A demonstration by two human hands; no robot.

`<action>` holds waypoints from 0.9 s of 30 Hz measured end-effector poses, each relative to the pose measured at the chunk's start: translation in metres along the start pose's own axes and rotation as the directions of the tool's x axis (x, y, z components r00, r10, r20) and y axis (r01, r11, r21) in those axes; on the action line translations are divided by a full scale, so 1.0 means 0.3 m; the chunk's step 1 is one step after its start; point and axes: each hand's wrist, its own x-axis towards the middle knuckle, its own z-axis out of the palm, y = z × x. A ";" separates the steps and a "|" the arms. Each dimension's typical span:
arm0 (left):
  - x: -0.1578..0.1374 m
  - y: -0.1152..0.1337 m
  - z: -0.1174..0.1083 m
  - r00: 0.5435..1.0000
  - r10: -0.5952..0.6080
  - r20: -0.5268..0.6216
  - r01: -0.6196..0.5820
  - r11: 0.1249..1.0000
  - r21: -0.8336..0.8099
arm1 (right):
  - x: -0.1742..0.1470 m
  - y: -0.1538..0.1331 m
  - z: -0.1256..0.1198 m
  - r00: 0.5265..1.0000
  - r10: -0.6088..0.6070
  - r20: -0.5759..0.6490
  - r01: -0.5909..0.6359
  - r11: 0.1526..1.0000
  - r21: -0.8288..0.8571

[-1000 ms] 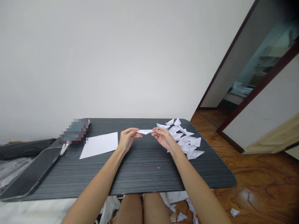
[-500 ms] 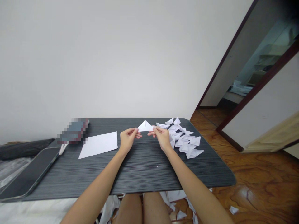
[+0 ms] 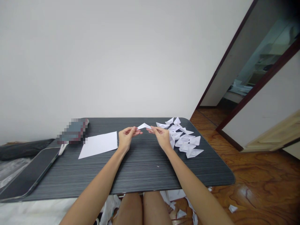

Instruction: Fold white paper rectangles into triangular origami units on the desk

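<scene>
Between my two hands is a small piece of folded white paper (image 3: 144, 126), held above the dark table and bent into a shallow peak. My left hand (image 3: 127, 136) pinches its left corner between thumb and fingers. The right corner is gripped the same way by my right hand (image 3: 162, 136). Just right of my right hand lies a group of several folded paper boats (image 3: 187, 139). A stack of white paper sheets (image 3: 99, 145) rests on the table to the left of my left hand.
The dark wood-grain table (image 3: 140, 175) stands against a white wall. At its left lie a phone-like black slab (image 3: 30, 173) and a blurred-out object (image 3: 73, 131). Paper scraps (image 3: 181, 213) litter the floor below, and a doorway opens at the right.
The folded paper has gone from a taller triangle facing me to a flatter, narrower peak. Both hands have tilted it while keeping hold of its corners.
</scene>
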 end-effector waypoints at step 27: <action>0.019 0.004 -0.050 0.923 -0.293 0.250 0.231 0.941 0.248 | 0.006 0.021 -0.069 0.973 0.077 0.218 -0.005 0.951 -0.310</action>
